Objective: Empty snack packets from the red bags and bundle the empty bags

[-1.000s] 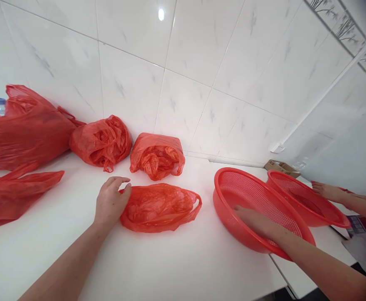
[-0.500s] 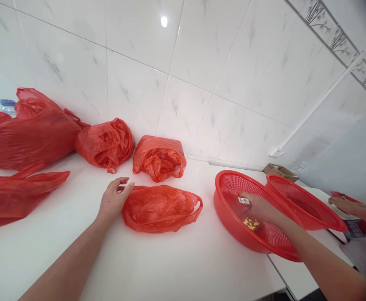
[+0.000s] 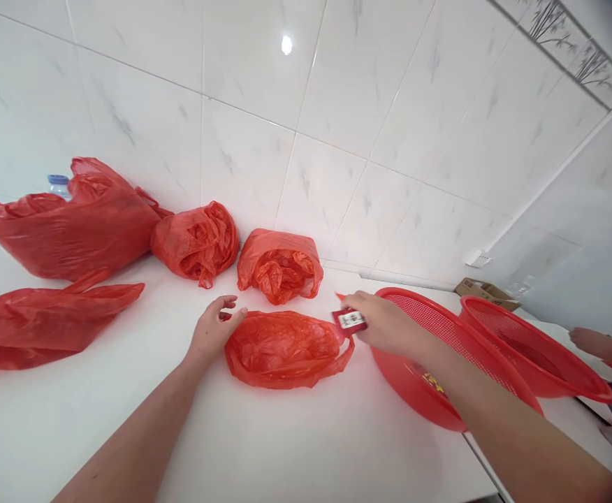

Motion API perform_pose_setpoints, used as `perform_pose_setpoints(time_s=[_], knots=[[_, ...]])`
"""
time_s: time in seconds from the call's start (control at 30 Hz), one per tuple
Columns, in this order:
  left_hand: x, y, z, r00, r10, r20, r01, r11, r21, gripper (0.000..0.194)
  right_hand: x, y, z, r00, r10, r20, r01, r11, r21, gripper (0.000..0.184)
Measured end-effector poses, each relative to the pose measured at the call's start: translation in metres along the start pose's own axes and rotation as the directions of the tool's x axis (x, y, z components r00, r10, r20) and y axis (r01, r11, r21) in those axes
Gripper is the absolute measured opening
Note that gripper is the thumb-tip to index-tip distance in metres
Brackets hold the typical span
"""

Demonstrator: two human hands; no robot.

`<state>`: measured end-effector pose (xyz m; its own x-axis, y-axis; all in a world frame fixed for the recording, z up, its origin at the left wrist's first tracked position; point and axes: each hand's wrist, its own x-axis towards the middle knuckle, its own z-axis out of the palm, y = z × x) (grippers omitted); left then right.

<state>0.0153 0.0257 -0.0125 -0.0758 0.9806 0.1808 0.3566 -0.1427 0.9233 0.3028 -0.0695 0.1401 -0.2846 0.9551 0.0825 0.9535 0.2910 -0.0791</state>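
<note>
I've got the right hand [image 3: 383, 323] closed on a small flat dark-red packet with a white label [image 3: 348, 320], held at the right handle of a gaping red thin-plastic bag [image 3: 282, 349]; label too blurred to read. Left hand [image 3: 212, 331] half curled, narrow gap, thumb at that bag's left end; can't tell if it grips film. Bag lies mid white counter [image 3: 285, 447], crumpled film inside.

Right forearm blocks much of the round red perforated plastic basket [image 3: 411, 399] at the counter's right edge; I see some yellow print [image 3: 432, 381] inside. Beyond, a second red perforated basket [image 3: 539, 381]: dark contents, can't make out. Co-worker's hand [image 3: 592, 342] past it, arm cut off by frame.

Counter's back edge: bulging red bag [image 3: 75, 241], bundled red bag [image 3: 195, 241], boxy red bag [image 3: 279, 244], contents hidden. Blue-capped clear bottle [image 3: 59, 184] mostly hidden behind the first.
</note>
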Motion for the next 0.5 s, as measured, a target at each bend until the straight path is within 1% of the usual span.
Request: perform_pose_setpoints(time_s=[0.07, 0.13, 0.2, 0.27, 0.33, 0.37, 0.4, 0.43, 0.47, 0.5], knots=[[0.0, -0.001, 0.0, 0.999, 0.023, 0.023, -0.023, 1.0, -0.008, 0.052, 0.016, -0.018, 0.019, 0.988, -0.132, 0.075, 0.136, 0.989, -0.063, 0.029], [0.0, -0.002, -0.001, 0.998, 0.039, 0.048, -0.039, 0.999, -0.004, 0.054, 0.031, -0.032, 0.039, 0.973, -0.186, 0.139, 0.201, 0.975, -0.097, 0.031], [-0.001, -0.003, 0.0, 0.996, 0.057, 0.075, -0.058, 0.998, 0.013, 0.056, 0.043, -0.04, 0.056, 0.962, -0.187, 0.199, 0.207, 0.975, -0.084, 0.032], [-0.001, -0.004, 0.0, 0.991, 0.09, 0.102, -0.095, 0.995, 0.042, 0.056, 0.05, -0.045, 0.067, 0.953, -0.163, 0.257, 0.172, 0.985, -0.012, 0.039], [-0.001, -0.005, 0.001, 0.985, 0.124, 0.12, -0.134, 0.988, 0.074, 0.054, 0.052, -0.046, 0.068, 0.949, -0.139, 0.281, 0.12, 0.989, 0.085, 0.057], [-0.001, -0.006, 0.001, 0.983, 0.13, 0.128, -0.142, 0.985, 0.093, 0.051, 0.05, -0.044, 0.065, 0.957, -0.122, 0.263, 0.091, 0.988, 0.125, 0.064], [-0.001, -0.006, 0.002, 0.983, 0.127, 0.136, -0.142, 0.984, 0.11, 0.046, 0.047, -0.042, 0.061, 0.97, -0.09, 0.227, 0.055, 0.986, 0.155, 0.066], [0.0, -0.007, 0.002, 0.982, 0.118, 0.147, -0.137, 0.983, 0.123, 0.04, 0.043, -0.038, 0.054, 0.984, -0.039, 0.177, 0.008, 0.985, 0.174, 0.064], [0.0, -0.007, 0.003, 0.981, 0.108, 0.158, -0.129, 0.983, 0.13, 0.034, 0.037, -0.031, 0.046, 0.992, 0.029, 0.12, -0.051, 0.982, 0.184, 0.056], [0.0, -0.006, 0.003, 0.981, 0.098, 0.168, -0.121, 0.984, 0.131, 0.03, 0.03, -0.023, 0.037, 0.992, 0.111, 0.066, -0.121, 0.975, 0.187, 0.047]])
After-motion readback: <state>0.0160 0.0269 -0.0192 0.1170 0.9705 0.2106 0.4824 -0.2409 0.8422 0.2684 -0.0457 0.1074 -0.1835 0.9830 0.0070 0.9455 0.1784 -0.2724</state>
